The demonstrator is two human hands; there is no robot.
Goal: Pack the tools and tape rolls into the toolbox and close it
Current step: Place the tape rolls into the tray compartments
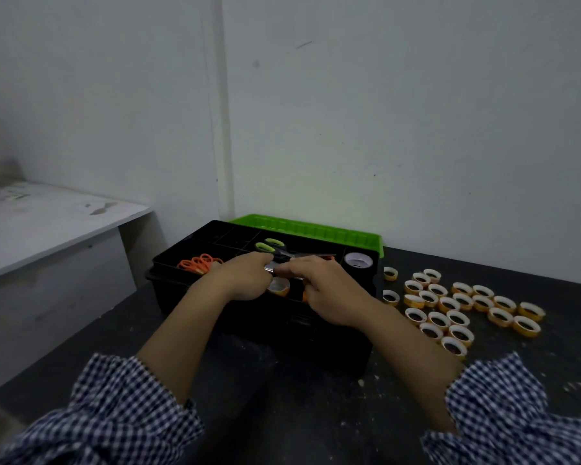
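Observation:
A black toolbox stands open on the dark table, its green lid tipped back against the wall. Orange-handled scissors lie in the tray's left compartment. Green-handled scissors lie across the middle. A white tape roll sits in the right compartment, and a small yellow roll shows in a front compartment. My left hand and my right hand meet over the tray, both pinching a small silvery object that I cannot identify. Several yellow tape rolls lie right of the box.
A white shelf juts out at the left, lower wall behind it. The white wall stands close behind the toolbox. Dark table surface stretches in front of the box, flecked with crumbs at the right.

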